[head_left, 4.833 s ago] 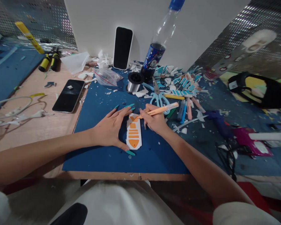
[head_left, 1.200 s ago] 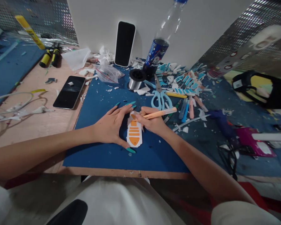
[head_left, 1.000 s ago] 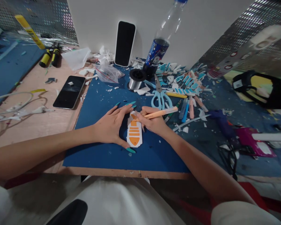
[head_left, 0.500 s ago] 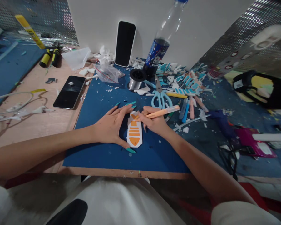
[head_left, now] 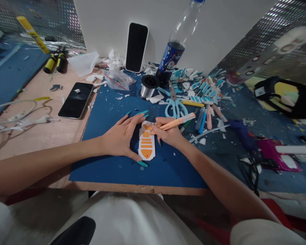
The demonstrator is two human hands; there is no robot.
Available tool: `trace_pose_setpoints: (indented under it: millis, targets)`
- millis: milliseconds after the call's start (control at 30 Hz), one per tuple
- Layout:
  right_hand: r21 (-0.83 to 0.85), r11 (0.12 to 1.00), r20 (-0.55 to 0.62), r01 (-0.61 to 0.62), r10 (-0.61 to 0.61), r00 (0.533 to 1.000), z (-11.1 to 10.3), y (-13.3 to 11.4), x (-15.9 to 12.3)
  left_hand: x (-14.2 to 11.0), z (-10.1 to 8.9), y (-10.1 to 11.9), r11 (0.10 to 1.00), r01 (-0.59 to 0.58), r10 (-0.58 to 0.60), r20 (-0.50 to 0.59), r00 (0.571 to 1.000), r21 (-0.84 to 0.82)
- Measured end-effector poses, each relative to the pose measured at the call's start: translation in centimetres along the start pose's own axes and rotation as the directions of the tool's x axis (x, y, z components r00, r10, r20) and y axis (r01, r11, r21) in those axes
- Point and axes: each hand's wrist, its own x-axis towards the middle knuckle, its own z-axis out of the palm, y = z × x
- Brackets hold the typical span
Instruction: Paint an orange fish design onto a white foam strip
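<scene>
A white cutout with orange stripes lies on the blue board. My left hand rests flat beside it, fingers spread, thumb and fingertips bracing its left edge and top. My right hand is closed around an orange marker, whose tip touches the top of the cutout.
Blue scissors, a wire spool, a soda bottle, loose markers and blue-white scraps crowd the board's far right. A phone lies on the wooden table at left, another leans on the wall. A glue gun lies right.
The marker tip has shifted slightly right along the top of the cutout, uncovering more orange there. My left hand has stayed in place.
</scene>
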Motion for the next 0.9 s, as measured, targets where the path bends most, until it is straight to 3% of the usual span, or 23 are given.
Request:
trace_pose_setpoints:
  millis: [300, 533, 733, 900]
  targets:
    - [0.033, 0.998, -0.073, 0.053, -0.05, 0.996, 0.09, 0.01, -0.22, 0.0, -0.16, 0.07, 1.0, 0.02, -0.02, 0.02, 1.0, 0.005]
    - [-0.064, 0.993, -0.035, 0.099, -0.101, 0.994, 0.14, 0.03, -0.03, 0.05, 0.0, -0.06, 1.0, -0.001, 0.001, 0.004, 1.0, 0.026]
    - [-0.052, 0.996, -0.135, 0.07, -0.076, 0.988, 0.27, 0.05, -0.01, -0.03, 0.0, -0.06, 1.0, 0.004, -0.004, 0.009, 1.0, 0.026]
    - [-0.019, 0.998, -0.09, 0.064, -0.065, 0.994, 0.3, 0.19, 0.05, -0.01, -0.04, 0.01, 1.0, 0.007, -0.007, 0.01, 1.0, 0.012]
